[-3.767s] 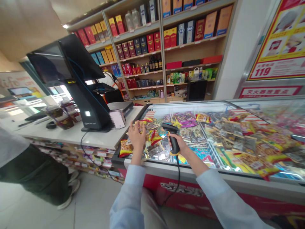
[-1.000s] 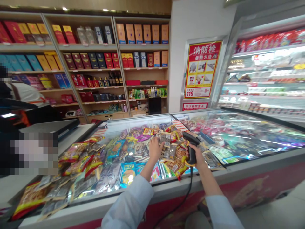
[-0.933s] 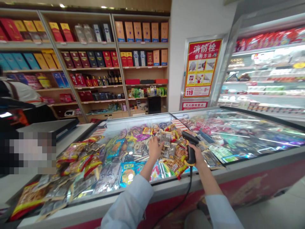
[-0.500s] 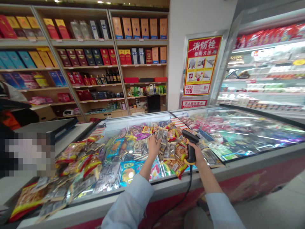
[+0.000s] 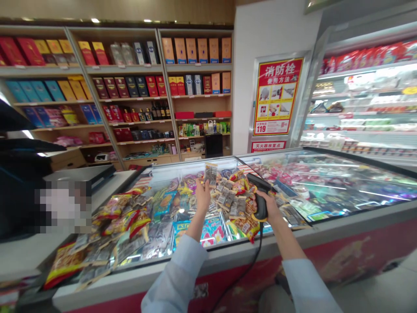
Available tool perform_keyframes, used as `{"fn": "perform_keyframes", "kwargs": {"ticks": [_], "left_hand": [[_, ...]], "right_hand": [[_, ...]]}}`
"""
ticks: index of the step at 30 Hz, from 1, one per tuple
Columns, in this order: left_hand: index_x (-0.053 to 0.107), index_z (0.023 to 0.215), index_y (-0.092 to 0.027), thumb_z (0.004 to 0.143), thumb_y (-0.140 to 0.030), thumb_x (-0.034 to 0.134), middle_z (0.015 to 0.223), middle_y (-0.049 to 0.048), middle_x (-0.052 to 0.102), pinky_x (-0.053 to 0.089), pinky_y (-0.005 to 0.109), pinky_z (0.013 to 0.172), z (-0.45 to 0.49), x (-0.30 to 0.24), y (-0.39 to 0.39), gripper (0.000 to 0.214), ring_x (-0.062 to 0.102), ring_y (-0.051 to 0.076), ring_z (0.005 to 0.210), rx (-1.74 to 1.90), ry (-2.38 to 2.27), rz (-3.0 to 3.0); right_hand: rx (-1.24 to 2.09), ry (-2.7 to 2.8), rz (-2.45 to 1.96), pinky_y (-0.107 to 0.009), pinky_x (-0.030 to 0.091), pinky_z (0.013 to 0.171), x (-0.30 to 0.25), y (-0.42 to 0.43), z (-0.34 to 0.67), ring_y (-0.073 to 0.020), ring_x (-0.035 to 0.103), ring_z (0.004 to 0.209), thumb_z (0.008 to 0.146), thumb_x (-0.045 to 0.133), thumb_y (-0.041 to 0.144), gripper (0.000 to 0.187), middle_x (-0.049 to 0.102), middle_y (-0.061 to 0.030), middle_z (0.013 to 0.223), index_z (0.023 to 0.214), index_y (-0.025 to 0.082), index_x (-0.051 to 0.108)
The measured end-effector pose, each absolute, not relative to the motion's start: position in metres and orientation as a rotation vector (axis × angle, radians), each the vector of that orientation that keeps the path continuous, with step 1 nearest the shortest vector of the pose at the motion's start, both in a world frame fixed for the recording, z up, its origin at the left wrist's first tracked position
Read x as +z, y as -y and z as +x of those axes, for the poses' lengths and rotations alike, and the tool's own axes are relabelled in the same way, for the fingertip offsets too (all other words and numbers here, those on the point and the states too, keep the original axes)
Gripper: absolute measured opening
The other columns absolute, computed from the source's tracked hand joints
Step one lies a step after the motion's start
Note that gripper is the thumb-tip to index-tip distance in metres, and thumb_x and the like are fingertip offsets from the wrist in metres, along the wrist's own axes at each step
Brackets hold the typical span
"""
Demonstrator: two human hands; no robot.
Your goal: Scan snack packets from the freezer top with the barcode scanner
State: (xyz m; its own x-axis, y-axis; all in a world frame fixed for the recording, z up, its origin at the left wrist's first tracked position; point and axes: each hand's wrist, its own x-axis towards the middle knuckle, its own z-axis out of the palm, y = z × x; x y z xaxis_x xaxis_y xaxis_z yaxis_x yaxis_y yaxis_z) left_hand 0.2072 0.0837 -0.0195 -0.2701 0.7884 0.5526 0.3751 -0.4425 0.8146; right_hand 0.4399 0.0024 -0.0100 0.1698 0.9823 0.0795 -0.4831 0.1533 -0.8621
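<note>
Pinched in my left hand [image 5: 202, 195] is a small clear snack packet [image 5: 211, 174] with dark contents, lifted above the glass top of a chest freezer [image 5: 325, 217]. My right hand [image 5: 266, 203] grips a black and yellow barcode scanner [image 5: 260, 204], its head pointing left and its cable hanging over the freezer's front. Between the hands lie several similar small packets [image 5: 225, 198] and red and yellow snack bags [image 5: 245, 226]. A second heap of snack bags [image 5: 114, 205] and small packets lies on the left part of the glass.
At the left, a counter [image 5: 19, 256] adjoins the freezer, with a dark device and a blurred patch over it. Shelves of boxed goods [image 5: 127, 87] line the back wall. A lit refrigerated display [image 5: 361, 104] stands at the right, beside a fire-hydrant sign [image 5: 275, 98].
My left hand has lifted a small packet off the pile, up and slightly left. My right hand still holds the scanner. The camera view has shifted slightly.
</note>
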Motion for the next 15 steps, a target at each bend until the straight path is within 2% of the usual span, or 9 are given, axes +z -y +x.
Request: {"fn": "perform_keyframes", "kwargs": {"ticks": [6, 10, 15], "left_hand": [[0.043, 0.103, -0.022, 0.091, -0.037, 0.044, 0.06, -0.0043, 0.056, 0.043, 0.025, 0.058, 0.158, 0.007, -0.068, 0.019, 0.061, 0.016, 0.058, 1.89, -1.518, 1.563], [0.043, 0.1, -0.022, 0.09, -0.035, 0.044, 0.062, -0.0035, 0.057, 0.041, 0.024, 0.059, 0.139, 0.005, -0.065, 0.016, 0.062, 0.016, 0.06, 1.95, -1.582, 1.545], [0.044, 0.101, -0.021, 0.091, -0.035, 0.043, 0.062, -0.0013, 0.06, 0.043, 0.025, 0.06, 0.132, -0.003, -0.068, 0.018, 0.064, 0.018, 0.062, 1.958, -1.583, 1.569]], "right_hand": [[1.247, 0.911, -0.798, -0.021, 0.038, 0.032, 0.004, 0.006, 0.396, -0.0098, 0.047, 0.035, 0.064, 0.075, 0.038, 0.026, 0.058, 0.002, 0.051, 0.066, 0.018, 0.058], [1.251, 1.024, -0.796, -0.022, 0.039, 0.033, 0.003, 0.011, 0.365, -0.0104, 0.049, 0.036, 0.065, 0.074, 0.038, 0.025, 0.06, 0.0018, 0.054, 0.072, 0.018, 0.061], [1.273, 1.206, -0.83, -0.022, 0.039, 0.035, -0.007, 0.011, 0.344, -0.011, 0.048, 0.035, 0.069, 0.072, 0.037, 0.023, 0.056, 0.0024, 0.046, 0.066, 0.018, 0.058]]}}
